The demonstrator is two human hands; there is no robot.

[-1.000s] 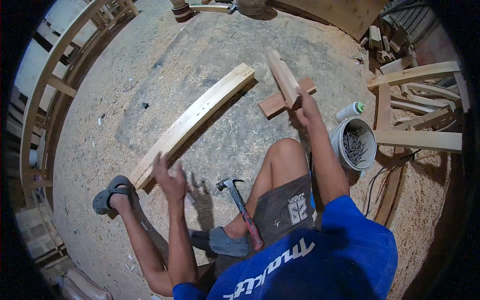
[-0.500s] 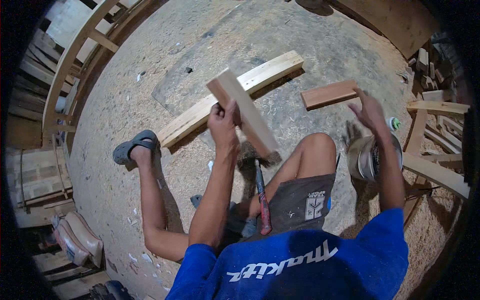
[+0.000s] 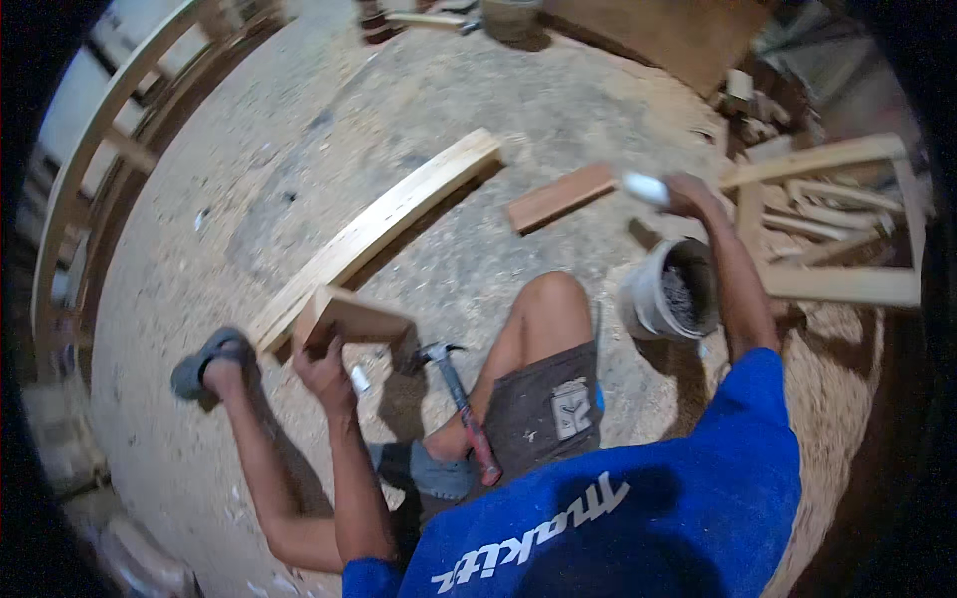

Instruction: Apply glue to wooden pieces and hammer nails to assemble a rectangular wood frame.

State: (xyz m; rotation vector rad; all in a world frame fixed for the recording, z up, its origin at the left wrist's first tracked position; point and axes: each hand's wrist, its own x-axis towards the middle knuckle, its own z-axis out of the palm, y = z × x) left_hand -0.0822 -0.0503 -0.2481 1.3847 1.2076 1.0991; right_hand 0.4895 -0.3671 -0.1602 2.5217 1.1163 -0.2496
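Leftward, the left hand clasps a short light-brown wooden block, near a long pale squared timber; between the hands lie a red-handled claw hammer and a flat reddish-brown board; well apart, the right hand grips a blurred white bottle.

Around one white bucket, two hands show, the right hand beyond it and the left hand well to its left. Just beyond the bucket is one bottle, and to its left are two short wood blocks, one red-handled hammer and two sandals. One blue shirt shows nearer than the bucket.
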